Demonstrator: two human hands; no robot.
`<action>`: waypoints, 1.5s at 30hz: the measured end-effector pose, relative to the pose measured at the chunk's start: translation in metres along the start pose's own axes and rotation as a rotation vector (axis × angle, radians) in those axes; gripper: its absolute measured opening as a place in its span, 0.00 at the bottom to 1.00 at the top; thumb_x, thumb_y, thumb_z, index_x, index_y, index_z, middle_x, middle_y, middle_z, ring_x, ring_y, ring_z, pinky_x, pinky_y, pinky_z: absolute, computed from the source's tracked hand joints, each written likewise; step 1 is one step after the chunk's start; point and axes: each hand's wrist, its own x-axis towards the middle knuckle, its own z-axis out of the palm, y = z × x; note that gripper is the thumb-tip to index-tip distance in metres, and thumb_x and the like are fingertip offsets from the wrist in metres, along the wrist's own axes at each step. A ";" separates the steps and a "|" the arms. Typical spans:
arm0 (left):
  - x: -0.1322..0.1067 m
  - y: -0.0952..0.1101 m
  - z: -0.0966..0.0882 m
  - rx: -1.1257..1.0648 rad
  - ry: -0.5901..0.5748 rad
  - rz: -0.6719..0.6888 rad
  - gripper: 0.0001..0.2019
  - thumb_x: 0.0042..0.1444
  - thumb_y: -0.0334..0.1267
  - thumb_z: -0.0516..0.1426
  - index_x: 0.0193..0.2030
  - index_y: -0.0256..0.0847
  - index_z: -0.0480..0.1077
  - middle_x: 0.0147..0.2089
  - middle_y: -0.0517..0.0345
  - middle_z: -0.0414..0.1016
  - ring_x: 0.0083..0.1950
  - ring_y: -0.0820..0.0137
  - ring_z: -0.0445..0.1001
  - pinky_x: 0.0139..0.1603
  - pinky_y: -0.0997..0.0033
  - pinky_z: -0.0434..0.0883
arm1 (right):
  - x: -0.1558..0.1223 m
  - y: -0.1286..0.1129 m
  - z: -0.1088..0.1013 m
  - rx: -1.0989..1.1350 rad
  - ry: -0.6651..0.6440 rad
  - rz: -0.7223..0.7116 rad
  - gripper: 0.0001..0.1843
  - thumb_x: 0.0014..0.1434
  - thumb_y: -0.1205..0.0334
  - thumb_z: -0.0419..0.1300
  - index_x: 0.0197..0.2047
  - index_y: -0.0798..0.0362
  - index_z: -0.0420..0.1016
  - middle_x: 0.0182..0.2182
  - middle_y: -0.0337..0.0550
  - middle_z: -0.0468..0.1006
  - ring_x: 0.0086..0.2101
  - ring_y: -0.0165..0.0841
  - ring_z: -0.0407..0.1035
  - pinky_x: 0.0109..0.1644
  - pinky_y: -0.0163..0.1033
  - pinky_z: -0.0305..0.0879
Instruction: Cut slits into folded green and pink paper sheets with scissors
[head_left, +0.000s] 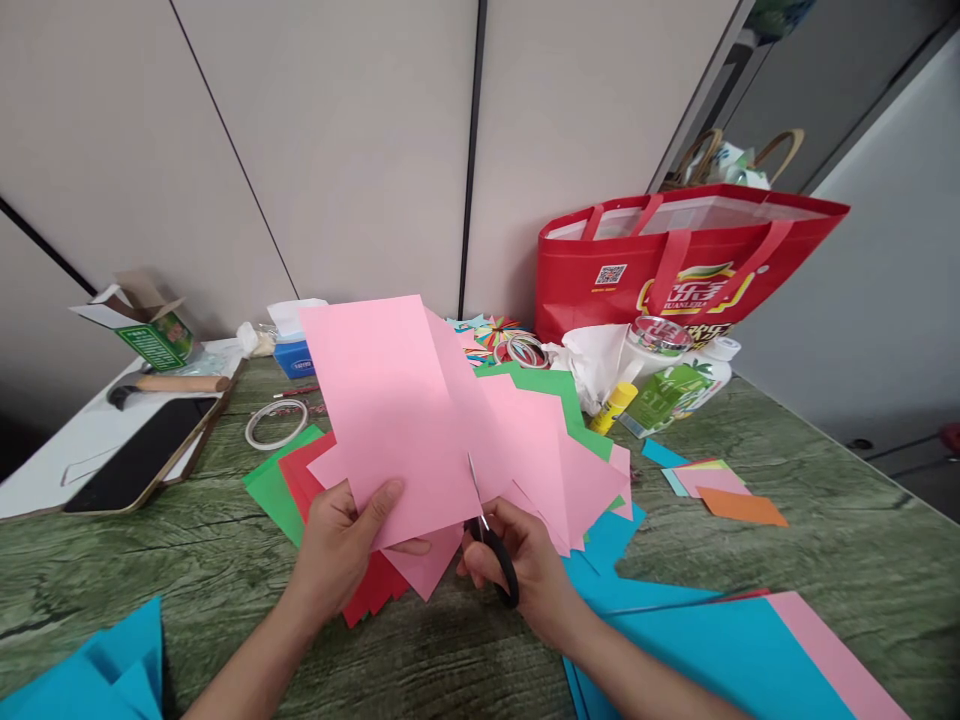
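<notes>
A sheet of pink paper (390, 420) is held up over the table in my left hand (345, 540), thumb on its front face near the lower edge. It appears folded, with a second layer showing along its right side. My right hand (517, 560) grips black-handled scissors (496, 560). Their blades point up and meet the paper's lower right corner. Beneath both hands lie fanned pink sheets (532, 430), with green paper (274, 485) and red paper (309, 462) sticking out at the left.
Blue sheets (697, 650) lie at front right, more blue paper (97, 670) at front left. Small coloured slips (720, 480) and a yellow glue stick (615, 407) sit to the right. Behind stands a red bag (585, 265). A phone (142, 455), hammer (172, 384) and tape roll (276, 425) are left.
</notes>
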 end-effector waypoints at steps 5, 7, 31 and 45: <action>0.001 -0.002 0.000 -0.009 -0.006 -0.014 0.09 0.47 0.41 0.59 0.30 0.37 0.71 0.32 0.57 0.78 0.28 0.65 0.76 0.22 0.69 0.74 | 0.001 -0.001 0.000 0.008 0.004 0.014 0.14 0.45 0.56 0.64 0.33 0.54 0.68 0.20 0.32 0.65 0.19 0.24 0.58 0.23 0.31 0.55; 0.002 -0.002 0.000 -0.005 0.000 -0.021 0.09 0.46 0.41 0.59 0.30 0.37 0.71 0.32 0.56 0.78 0.28 0.65 0.76 0.22 0.69 0.74 | 0.001 0.000 -0.001 0.001 0.005 0.013 0.14 0.46 0.56 0.63 0.33 0.54 0.68 0.18 0.32 0.64 0.19 0.24 0.58 0.23 0.32 0.55; 0.004 -0.005 0.001 -0.001 0.013 -0.011 0.10 0.46 0.42 0.60 0.30 0.37 0.71 0.30 0.57 0.77 0.27 0.64 0.76 0.22 0.67 0.75 | 0.000 -0.001 0.003 -0.023 0.041 0.025 0.13 0.46 0.54 0.62 0.29 0.54 0.65 0.14 0.30 0.62 0.17 0.26 0.59 0.21 0.32 0.55; 0.002 -0.002 0.002 -0.030 0.013 0.014 0.10 0.45 0.41 0.60 0.30 0.36 0.71 0.29 0.59 0.77 0.27 0.68 0.74 0.22 0.70 0.75 | 0.001 0.013 -0.001 -0.027 0.045 -0.006 0.12 0.48 0.55 0.62 0.31 0.55 0.69 0.14 0.30 0.64 0.14 0.23 0.59 0.18 0.29 0.54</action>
